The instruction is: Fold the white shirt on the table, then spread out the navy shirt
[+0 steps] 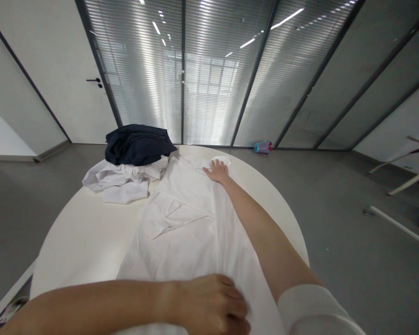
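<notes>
A white garment (192, 223) lies spread lengthwise over a round white table (87, 232). My right hand (217, 172) reaches to the garment's far end and rests flat on the cloth, fingers stretched out. My left hand (211, 304) comes across from the left at the near edge and presses down on the garment's near end, fingers curled onto the fabric. A fold with a pocket-like shape (169, 216) shows in the middle of the garment.
A crumpled white cloth (120, 181) and a dark navy garment (138, 144) sit at the table's far left. A pink and blue bottle (263, 147) lies on the grey floor by the glass wall. White chair legs (398, 225) stand at the right.
</notes>
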`<action>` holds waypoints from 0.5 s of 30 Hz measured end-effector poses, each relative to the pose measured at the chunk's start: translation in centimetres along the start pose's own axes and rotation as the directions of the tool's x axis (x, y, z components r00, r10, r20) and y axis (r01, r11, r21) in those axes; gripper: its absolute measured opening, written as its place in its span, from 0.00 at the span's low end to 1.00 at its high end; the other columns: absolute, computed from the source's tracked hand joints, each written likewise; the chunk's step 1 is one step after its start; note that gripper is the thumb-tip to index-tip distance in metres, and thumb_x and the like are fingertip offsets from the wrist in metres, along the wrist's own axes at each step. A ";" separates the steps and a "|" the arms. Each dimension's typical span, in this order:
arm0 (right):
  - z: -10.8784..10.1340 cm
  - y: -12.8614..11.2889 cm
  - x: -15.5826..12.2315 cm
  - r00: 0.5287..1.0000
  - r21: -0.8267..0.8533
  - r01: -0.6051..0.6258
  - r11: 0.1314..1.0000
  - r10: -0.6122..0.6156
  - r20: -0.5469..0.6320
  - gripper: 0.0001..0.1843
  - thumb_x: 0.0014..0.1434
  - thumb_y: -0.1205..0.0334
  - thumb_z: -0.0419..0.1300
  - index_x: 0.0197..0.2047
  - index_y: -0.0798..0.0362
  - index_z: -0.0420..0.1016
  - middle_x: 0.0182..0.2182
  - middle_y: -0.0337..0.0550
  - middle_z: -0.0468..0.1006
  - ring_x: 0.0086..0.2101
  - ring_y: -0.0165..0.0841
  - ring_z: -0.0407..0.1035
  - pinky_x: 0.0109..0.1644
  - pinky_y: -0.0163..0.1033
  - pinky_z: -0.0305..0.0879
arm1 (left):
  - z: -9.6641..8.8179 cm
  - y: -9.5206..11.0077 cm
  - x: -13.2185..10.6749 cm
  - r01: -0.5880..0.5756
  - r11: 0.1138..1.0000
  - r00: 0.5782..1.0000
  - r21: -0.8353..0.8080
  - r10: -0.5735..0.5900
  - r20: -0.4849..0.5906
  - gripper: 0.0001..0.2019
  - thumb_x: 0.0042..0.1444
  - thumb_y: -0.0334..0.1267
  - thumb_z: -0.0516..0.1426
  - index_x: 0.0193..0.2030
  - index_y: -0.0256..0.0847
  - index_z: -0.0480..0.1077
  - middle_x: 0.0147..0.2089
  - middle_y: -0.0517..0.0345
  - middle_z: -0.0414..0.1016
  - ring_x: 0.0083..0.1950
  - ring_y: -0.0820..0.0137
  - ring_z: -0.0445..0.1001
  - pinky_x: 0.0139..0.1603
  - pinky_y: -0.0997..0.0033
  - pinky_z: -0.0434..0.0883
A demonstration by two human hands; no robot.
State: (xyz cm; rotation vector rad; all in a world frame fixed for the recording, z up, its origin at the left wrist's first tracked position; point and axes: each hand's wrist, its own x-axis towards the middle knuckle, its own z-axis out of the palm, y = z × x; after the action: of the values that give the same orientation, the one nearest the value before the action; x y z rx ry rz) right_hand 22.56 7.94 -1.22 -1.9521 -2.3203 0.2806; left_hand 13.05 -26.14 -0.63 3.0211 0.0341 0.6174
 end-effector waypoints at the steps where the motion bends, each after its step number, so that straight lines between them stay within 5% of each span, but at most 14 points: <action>1: 0.3 0.0 0.1 1.000 -0.003 0.001 1.000 -0.001 0.024 0.48 0.66 0.31 0.39 0.77 0.56 0.42 0.76 0.52 0.35 0.72 0.52 0.31 0.73 0.57 0.31 | -0.2 0.1 -0.1 0.044 0.999 0.999 -0.009 -0.044 -0.011 0.13 0.67 0.43 0.55 0.51 0.41 0.77 0.47 0.52 0.78 0.45 0.68 0.76 0.44 0.67 0.71; 4: 0.6 0.1 0.3 0.998 -0.010 0.001 1.000 0.000 0.064 0.50 0.65 0.29 0.38 0.77 0.56 0.37 0.76 0.51 0.31 0.73 0.52 0.28 0.73 0.56 0.28 | -0.3 0.6 -0.4 0.117 0.992 0.993 0.049 -0.116 -0.036 0.20 0.70 0.47 0.50 0.64 0.46 0.69 0.67 0.52 0.69 0.67 0.62 0.66 0.63 0.58 0.67; 7: 0.3 0.1 0.1 0.997 -0.013 0.010 1.000 -0.009 0.073 0.50 0.66 0.30 0.38 0.77 0.57 0.37 0.76 0.52 0.31 0.73 0.52 0.29 0.73 0.56 0.30 | 0.3 1.1 -0.6 0.118 0.986 0.993 0.114 -0.116 -0.021 0.21 0.70 0.47 0.49 0.65 0.45 0.69 0.71 0.55 0.64 0.73 0.61 0.59 0.68 0.53 0.63; 12: -1.4 -1.5 -1.8 0.987 -0.084 0.138 0.987 -0.144 -0.070 0.38 0.71 0.44 0.44 0.73 0.62 0.53 0.73 0.62 0.46 0.71 0.56 0.37 0.71 0.61 0.34 | -1.5 0.4 -0.5 0.140 0.987 0.987 -0.074 -0.146 -0.074 0.18 0.71 0.46 0.49 0.55 0.40 0.75 0.61 0.54 0.76 0.62 0.65 0.72 0.63 0.63 0.67; 15: -2.3 -3.8 -4.3 0.920 -0.143 0.345 0.928 -0.364 -0.144 0.23 0.71 0.58 0.49 0.62 0.59 0.70 0.64 0.60 0.65 0.65 0.48 0.56 0.69 0.52 0.47 | -5.9 -1.6 -2.2 0.330 0.927 0.900 -0.177 -0.366 -0.237 0.21 0.73 0.41 0.44 0.41 0.37 0.76 0.43 0.49 0.80 0.44 0.68 0.77 0.49 0.68 0.71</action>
State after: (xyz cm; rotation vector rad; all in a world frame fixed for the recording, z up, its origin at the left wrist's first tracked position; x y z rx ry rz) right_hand 20.11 3.26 1.96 -1.4822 -2.5609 -0.0487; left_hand 8.70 -24.29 3.84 2.6813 0.5137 0.9351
